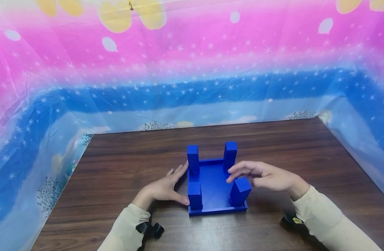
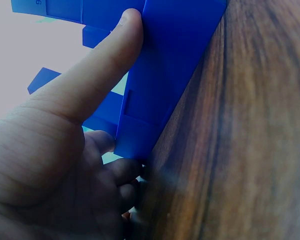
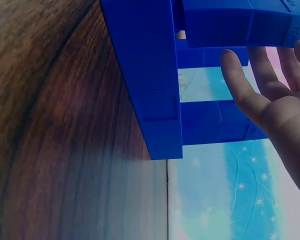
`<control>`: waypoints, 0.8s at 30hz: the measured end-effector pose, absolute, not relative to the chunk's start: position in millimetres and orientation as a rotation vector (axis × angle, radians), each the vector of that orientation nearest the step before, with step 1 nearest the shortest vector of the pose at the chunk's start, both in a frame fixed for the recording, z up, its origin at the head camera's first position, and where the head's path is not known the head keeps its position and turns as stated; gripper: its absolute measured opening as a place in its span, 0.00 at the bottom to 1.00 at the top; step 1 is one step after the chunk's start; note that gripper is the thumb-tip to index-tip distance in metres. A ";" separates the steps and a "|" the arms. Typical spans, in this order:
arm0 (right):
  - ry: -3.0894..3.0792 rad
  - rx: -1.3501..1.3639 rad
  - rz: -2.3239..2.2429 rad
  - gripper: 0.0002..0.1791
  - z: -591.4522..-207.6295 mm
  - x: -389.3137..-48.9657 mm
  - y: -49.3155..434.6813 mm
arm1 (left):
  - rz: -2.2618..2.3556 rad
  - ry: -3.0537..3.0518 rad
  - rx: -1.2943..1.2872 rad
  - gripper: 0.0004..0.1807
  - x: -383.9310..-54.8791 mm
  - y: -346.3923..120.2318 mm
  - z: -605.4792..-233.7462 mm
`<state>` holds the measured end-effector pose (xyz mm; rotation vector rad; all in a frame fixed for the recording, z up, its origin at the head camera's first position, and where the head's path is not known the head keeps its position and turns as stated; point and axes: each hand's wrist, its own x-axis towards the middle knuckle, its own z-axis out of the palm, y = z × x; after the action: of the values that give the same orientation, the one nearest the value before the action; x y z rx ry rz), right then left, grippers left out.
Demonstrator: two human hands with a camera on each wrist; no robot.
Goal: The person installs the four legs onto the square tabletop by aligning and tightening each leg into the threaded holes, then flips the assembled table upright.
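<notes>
A shallow blue square tray [image 1: 212,184] lies on the table with a blue post standing at each corner. The front right post [image 1: 241,191] looks tilted to the right in the head view. My left hand [image 1: 162,190] is spread along the tray's left side, its thumb [image 2: 107,65] at the foot of the front left post [image 1: 195,197] and its fingertips by the rear left post [image 1: 193,158]. My right hand [image 1: 268,176] hovers at the right side with loosely bent fingers, which reach behind the front right post. In the right wrist view those fingers [image 3: 250,100] curl round nothing.
The table [image 1: 132,150] has a dark wood-grain top. A patterned pink and blue cloth [image 1: 192,69] hangs along its back and both sides. Black devices sit at the left wrist [image 1: 149,229] and the right wrist [image 1: 292,223], below the pale sleeves [image 1: 328,212].
</notes>
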<state>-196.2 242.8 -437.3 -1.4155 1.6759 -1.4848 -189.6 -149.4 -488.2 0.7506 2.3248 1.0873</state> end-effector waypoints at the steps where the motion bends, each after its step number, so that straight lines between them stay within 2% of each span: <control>1: 1.673 -1.416 -1.481 0.35 -437.5 -196.3 242.7 | 1.092 2.323 0.752 0.75 -189.8 -149.6 -488.9; 11: 1.701 -1.352 -1.455 0.34 -436.5 -193.9 243.7 | 1.091 2.336 0.765 0.75 -192.3 -150.0 -493.4; 24: 1.693 -1.337 -1.456 0.32 -436.3 -193.1 242.6 | 1.058 2.328 0.726 0.75 -184.8 -146.8 -476.8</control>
<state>-193.1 242.6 -436.3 -1.3370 1.6930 -1.4558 -184.8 -146.8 -476.8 0.7256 2.3283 1.0575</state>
